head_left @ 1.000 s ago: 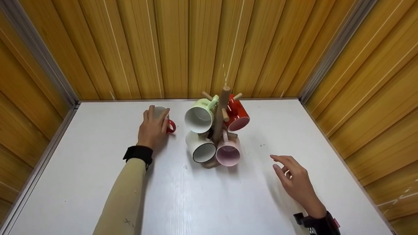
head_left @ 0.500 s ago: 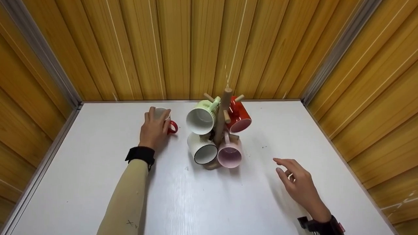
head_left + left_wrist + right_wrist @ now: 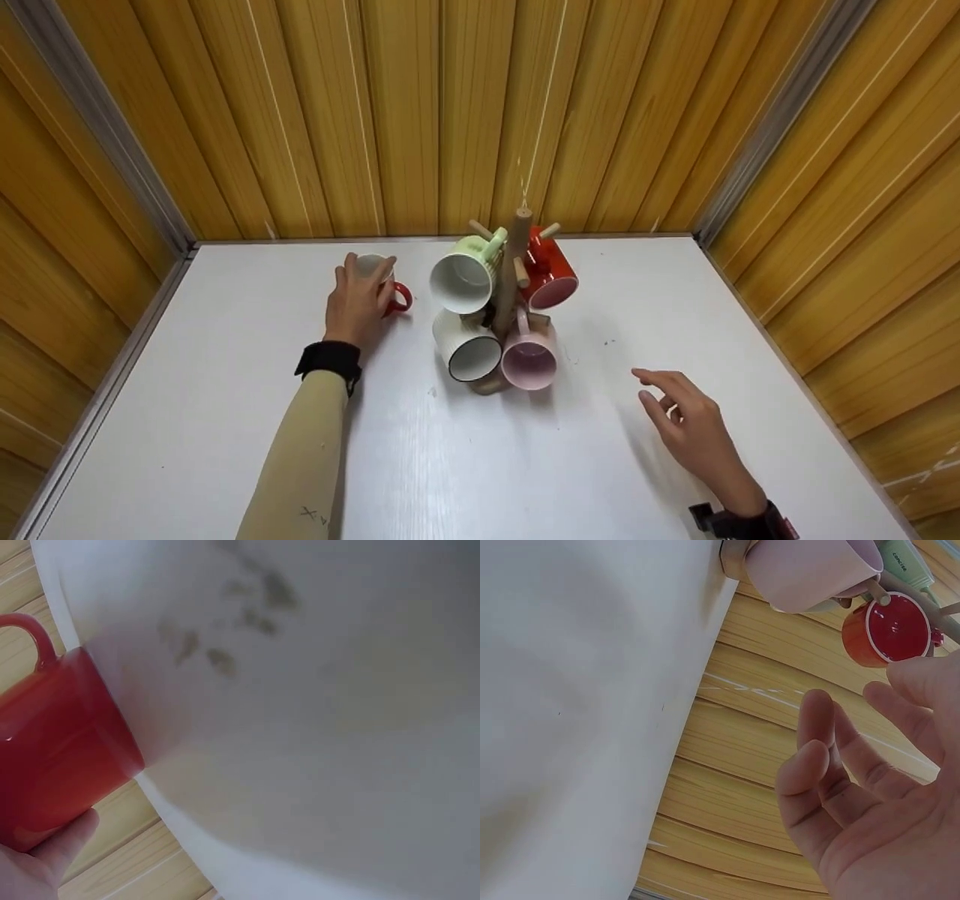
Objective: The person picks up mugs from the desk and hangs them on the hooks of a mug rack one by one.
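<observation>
My left hand [image 3: 356, 307] grips a red mug [image 3: 64, 742] with a white inside from above, fingers spread around its rim. The mug stands upright at the back left of the table, its red handle [image 3: 402, 298] pointing right. In the left wrist view its base meets the white tabletop, and a finger lies along its side. Over the right part of the table, my right hand [image 3: 690, 427] hovers with loosely bent fingers and nothing between them. To its left is a wooden mug tree [image 3: 507, 296], apart from both hands.
On the mug tree hang a light green mug [image 3: 469, 244], another red mug [image 3: 553, 277], a white mug [image 3: 451, 337] with a dark rim and a pink mug [image 3: 529, 364]. Bare pegs stick out near its top. Wood-patterned walls [image 3: 405, 112] enclose the white table [image 3: 450, 465].
The head view has shifted slightly, so everything sits a little lower in it. Both hands and all the mugs keep nearly the same places.
</observation>
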`<state>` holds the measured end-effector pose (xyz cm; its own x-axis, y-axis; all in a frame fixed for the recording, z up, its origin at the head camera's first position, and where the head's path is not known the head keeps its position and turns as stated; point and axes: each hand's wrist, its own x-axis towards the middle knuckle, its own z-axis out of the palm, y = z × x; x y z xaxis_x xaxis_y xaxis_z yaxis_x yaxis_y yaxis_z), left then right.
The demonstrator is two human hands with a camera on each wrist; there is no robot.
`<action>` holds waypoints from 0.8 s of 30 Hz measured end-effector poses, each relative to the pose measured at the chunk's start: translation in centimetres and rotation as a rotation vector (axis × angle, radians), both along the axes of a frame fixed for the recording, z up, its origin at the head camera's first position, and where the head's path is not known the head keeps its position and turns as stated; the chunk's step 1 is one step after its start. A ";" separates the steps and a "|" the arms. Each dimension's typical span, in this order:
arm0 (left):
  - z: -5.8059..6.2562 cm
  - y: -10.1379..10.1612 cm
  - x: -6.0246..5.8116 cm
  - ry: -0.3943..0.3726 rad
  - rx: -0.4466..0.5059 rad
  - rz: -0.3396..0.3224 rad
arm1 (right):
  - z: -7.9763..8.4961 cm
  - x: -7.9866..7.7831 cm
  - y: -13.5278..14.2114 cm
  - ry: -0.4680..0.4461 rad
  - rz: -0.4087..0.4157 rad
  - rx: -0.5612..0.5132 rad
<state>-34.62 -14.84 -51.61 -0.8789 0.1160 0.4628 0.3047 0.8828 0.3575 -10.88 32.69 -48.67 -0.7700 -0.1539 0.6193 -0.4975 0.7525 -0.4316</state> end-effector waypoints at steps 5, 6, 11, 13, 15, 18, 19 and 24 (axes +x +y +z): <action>-0.3 -0.1 -0.1 0.000 -0.010 0.008 | 0.0 0.2 0.0 0.004 -0.006 0.004; -0.4 -0.2 -0.1 -0.002 -0.008 0.010 | 0.0 0.2 -0.1 0.003 -0.008 0.005; -0.7 -0.4 -0.2 0.019 0.021 0.014 | 0.1 0.2 -0.1 -0.006 -0.012 0.006; -0.8 -0.6 -0.1 0.035 0.031 0.024 | 0.1 0.2 -0.1 -0.008 -0.007 0.008; -0.9 -0.8 0.1 0.054 0.045 0.035 | 0.1 0.2 -0.1 -0.003 0.001 0.010; -0.7 -1.0 0.3 0.071 0.066 0.044 | 0.1 0.2 -0.1 0.016 0.012 0.009; -0.5 -1.1 0.4 0.072 0.081 0.044 | 0.1 0.2 -0.1 0.022 0.014 0.008; 0.4 -1.2 1.0 0.002 0.225 0.064 | 0.0 0.3 -0.1 0.031 0.018 -0.002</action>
